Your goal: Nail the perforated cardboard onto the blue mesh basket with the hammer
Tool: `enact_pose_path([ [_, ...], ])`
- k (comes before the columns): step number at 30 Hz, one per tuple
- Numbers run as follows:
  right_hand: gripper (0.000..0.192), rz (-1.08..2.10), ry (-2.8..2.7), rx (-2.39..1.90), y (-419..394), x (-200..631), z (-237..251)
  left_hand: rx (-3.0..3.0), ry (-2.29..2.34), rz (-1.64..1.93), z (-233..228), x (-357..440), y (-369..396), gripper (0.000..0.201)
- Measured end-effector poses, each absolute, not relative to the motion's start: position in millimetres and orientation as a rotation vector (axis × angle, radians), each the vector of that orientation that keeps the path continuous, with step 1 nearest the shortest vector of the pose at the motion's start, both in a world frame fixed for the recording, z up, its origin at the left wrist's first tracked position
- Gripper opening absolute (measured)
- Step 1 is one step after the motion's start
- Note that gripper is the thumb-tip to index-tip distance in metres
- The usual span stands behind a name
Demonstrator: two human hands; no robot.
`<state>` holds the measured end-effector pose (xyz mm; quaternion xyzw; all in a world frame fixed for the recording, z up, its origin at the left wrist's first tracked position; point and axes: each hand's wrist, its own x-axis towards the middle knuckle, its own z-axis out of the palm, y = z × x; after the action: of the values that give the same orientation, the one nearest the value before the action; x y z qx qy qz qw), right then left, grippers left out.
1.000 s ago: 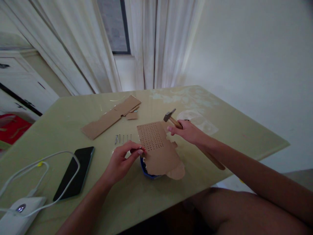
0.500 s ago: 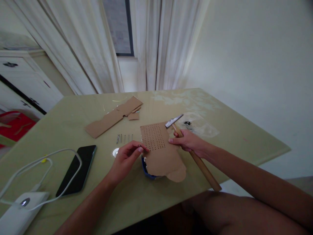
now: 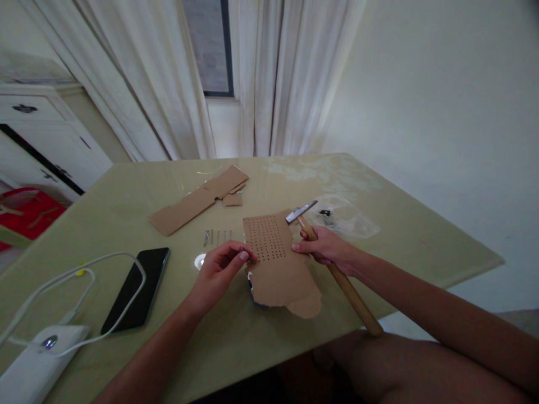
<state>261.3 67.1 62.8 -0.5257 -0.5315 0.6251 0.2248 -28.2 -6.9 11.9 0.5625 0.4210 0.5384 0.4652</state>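
Head view: left hand [image 3: 221, 268] pinches a small object, too small to identify, at the left edge of the cardboard [image 3: 275, 264], which lies over a blue container [image 3: 251, 287] at the near table [image 3: 105, 207] edge. Right hand [image 3: 326, 247] grips the hammer [image 3: 324, 255] high on its wooden handle, head over the cardboard's perforated area. The cardboard looks light and bendable; the hammer top-heavy, best gripped lower. No legible writing.
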Motion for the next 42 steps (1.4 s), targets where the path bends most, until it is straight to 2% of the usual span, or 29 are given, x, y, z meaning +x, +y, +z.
enact_pose_path([
  [15,0.066,1.660,-1.519,-1.488,60,256,66,1.477,1.011,1.297,15,-32,-11,0.019],
  [26,0.065,1.643,-1.500,-1.487,59,257,61,1.563,1.063,1.319,16,-35,-11,0.022],
  [42,0.066,1.656,-1.486,-1.476,57,255,64,2.016,1.010,1.395,22,-36,-13,0.013],
])
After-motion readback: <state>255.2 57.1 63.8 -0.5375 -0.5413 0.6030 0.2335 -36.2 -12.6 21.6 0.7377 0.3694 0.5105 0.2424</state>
